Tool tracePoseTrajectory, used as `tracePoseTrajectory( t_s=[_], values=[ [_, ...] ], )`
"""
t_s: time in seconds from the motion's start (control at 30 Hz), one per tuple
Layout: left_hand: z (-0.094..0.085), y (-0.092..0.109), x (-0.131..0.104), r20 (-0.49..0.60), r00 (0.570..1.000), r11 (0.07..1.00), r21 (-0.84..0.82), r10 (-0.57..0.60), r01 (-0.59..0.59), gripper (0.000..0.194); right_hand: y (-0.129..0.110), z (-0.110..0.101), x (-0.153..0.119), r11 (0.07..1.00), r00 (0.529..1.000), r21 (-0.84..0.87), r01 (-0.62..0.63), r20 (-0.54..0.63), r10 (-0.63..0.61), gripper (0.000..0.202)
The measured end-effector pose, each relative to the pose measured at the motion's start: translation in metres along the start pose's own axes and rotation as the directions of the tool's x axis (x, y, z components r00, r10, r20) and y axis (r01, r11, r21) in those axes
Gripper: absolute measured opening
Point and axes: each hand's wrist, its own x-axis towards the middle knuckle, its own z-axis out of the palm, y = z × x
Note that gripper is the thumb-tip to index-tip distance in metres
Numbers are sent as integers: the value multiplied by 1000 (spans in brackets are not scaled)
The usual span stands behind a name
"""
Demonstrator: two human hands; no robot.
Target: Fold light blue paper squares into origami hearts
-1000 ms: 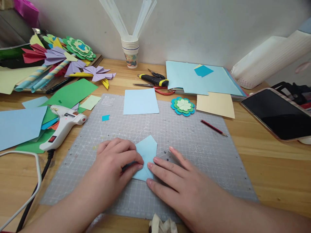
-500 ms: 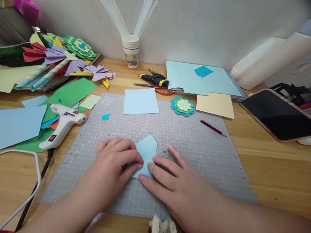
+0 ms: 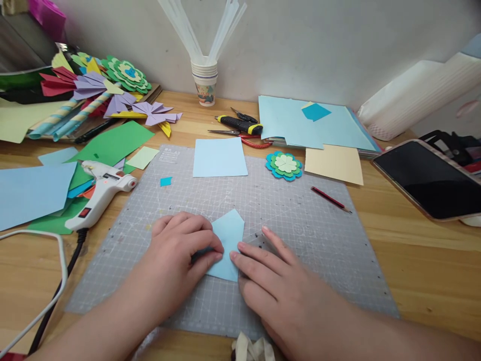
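A folded piece of light blue paper (image 3: 230, 230) lies on the grey cutting mat (image 3: 300, 281) between my hands. My left hand (image 3: 184, 245) pinches its left side, thumb and index finger together, and covers part of it. My right hand (image 3: 270, 276) has its fingers stretched out, two fingertips at the paper's right edge. Beyond the paper, a light blue square sheet (image 3: 220, 158) lies flat on the mat. To its right is a layered paper flower (image 3: 284, 166) in blue and green. A small blue scrap (image 3: 166, 181) sits on the mat's left side.
At the left stand a white glue gun (image 3: 99, 193) with its cord, coloured sheets and paper flowers (image 3: 126, 75). A utility knife (image 3: 239, 123) and scissors lie at the back, near a paper cup (image 3: 205, 89). On the right are a pencil (image 3: 330, 199) and a phone (image 3: 432, 175).
My right index finger and thumb have drawn back from the folded paper's lower edge. The left hand keeps its pinch on the paper. The view has shifted slightly.
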Motion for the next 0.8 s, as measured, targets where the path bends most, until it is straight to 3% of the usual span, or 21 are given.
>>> tracePoseTrajectory(
  t_s=[0.17, 0.27, 0.6, 0.8],
  values=[
    [0, -1, 0, 6, 1000, 1000, 6, -9, 9, 11, 2, 1, 0, 999, 999, 32, 11, 52, -13, 40],
    [1, 1, 0, -5, 1000, 1000, 18, 1, -1, 13, 3, 1, 0, 1000, 998, 30, 11, 69, -13, 40],
    [7, 13, -23, -209, 971, 990, 65, -112, 128, 13, 1, 2, -1, 1000, 1000, 26, -8, 28, 7, 40],
    [16, 15, -43, -299, 938, 937, 243, -174, 251, 14, -1, 0, -1, 999, 997, 34, -33, 76, 31, 41]
  ],
)
